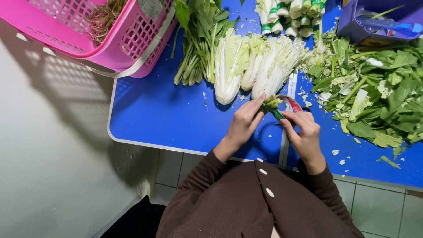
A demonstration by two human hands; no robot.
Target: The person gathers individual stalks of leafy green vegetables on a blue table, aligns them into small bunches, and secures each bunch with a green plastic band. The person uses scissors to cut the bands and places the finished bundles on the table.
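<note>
My left hand [244, 123] pinches the base of a small cabbage piece [272, 102] just in front of the row of cut napa cabbages [253, 66]. A green tape strip [275, 113] runs from that piece to my right hand [304, 134], which grips the strip. A red and white tape roll [291, 104] shows just above the right hand; I cannot tell whether that hand also holds it. Both hands hover over the blue table [167, 114], near its front edge.
A pink plastic basket [132, 39] with roots in it overhangs the table's far left corner. Leafy greens [198, 39] lie beside the cabbages. Taped bundles [291, 15] sit at the back, a purple container [379, 22] far right, and a pile of leaf trimmings [374, 97] on the right.
</note>
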